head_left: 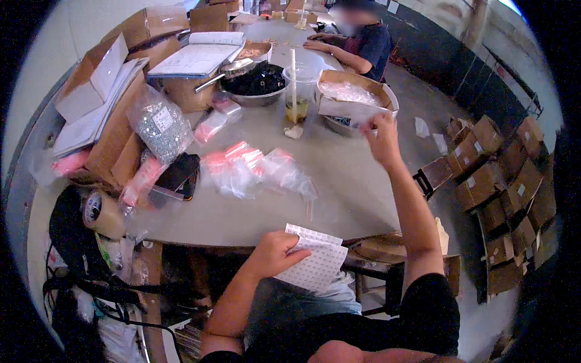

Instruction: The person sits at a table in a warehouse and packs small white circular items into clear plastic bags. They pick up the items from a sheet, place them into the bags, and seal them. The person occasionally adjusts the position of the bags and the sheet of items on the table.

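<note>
My left hand [275,254] grips a sheet of small printed labels [318,257], thumb on top, over my lap at the table's near edge. Reaching out across the table, my right hand [382,136] is at the near right corner of a white open-topped carton [357,109] with clear plastic bags inside. Its fingers are pinched together; what they hold, if anything, is hidden. Under the carton shows part of a metal bowl [342,126]. Between my hands and the carton lie several small clear zip bags [242,169] with red strips, spread over the grey table [345,181].
A plastic cup [298,91] with a straw stands beside a metal bowl of black parts [257,85]. A bag of small metal pieces [158,124] leans on cardboard boxes at left, near a tape roll [100,212]. Another person [363,45] sits at the far right; cartons [505,181] fill the floor.
</note>
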Demonstrator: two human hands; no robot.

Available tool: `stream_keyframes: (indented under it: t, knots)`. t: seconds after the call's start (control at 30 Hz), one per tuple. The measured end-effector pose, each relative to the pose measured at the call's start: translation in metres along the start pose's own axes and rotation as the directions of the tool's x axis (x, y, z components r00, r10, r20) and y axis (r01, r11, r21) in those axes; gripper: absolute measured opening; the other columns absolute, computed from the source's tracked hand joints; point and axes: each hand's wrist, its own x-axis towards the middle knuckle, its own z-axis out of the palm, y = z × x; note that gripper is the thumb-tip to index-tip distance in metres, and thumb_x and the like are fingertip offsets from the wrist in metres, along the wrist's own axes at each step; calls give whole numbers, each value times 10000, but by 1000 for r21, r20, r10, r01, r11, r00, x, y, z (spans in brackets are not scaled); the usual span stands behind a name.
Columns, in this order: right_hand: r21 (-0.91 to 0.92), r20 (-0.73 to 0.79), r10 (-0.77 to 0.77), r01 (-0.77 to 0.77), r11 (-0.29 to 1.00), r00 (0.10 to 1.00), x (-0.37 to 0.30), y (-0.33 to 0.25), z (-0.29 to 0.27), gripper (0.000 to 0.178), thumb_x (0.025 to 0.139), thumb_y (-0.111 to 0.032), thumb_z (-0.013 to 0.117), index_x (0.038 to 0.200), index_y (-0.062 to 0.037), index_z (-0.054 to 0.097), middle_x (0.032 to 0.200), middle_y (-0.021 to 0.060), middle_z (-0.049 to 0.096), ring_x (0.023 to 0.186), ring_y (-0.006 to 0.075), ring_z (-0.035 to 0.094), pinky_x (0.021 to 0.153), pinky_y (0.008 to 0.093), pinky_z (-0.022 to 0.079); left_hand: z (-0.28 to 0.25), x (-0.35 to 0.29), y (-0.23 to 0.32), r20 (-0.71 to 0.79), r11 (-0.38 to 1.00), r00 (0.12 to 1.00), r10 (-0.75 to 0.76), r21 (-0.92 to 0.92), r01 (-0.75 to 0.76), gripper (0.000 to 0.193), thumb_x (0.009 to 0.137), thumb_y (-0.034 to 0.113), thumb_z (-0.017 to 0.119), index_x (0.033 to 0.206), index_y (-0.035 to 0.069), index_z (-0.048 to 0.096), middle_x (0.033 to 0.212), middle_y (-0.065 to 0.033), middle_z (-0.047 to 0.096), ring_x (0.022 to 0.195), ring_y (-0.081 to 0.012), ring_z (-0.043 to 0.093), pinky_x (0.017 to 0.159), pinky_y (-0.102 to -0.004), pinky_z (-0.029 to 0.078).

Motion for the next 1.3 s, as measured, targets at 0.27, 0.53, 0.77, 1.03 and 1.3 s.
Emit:
stream_keyframes:
  t: [0.27,0.53,0.77,1.03,1.3]
  knots:
    - [-362,-282,349,-436,824,894,89,34,9,244,742,-306,709,932,-170,638,1163,65,558,1134,332,477,899,540,372,-2,1,5,10,993,993,-119,18,119,412,727,276,781,612,18,481,565,-143,480,508,-263,463,494,-380,383]
    - [433,532,-174,-90,897,829,-80,-68,-37,419,712,-99,781,1059,-57,550,999,56,582,897,182,562,788,318,465,18,-9,-9,-158,982,976,-152,-137,131,194,781,174,740,884,19,690,734,-160,643,605,-274,616,567,-351,482]
    - [514,684,-34,-448,731,728,-155,-108,-55,364,752,-96,768,1042,-44,555,915,93,647,826,200,634,720,330,512,18,-8,8,-178,912,928,-328,-317,262,196,784,111,735,929,-13,690,789,-125,685,660,-194,650,586,-308,494]
    - [461,703,-29,-425,779,710,-169,-107,-62,274,749,-47,773,947,-30,584,812,63,660,749,133,629,697,282,512,6,6,17,-190,981,981,-41,-195,4,193,710,63,776,875,-4,702,825,-99,692,683,-195,641,601,-306,487]
    - [554,654,-25,-456,696,756,-186,-106,-62,272,750,-58,780,941,-26,590,814,58,674,760,106,628,658,269,501,8,0,17,-135,957,975,-177,-255,138,145,706,57,784,807,2,696,738,-72,658,638,-156,617,575,-286,468]
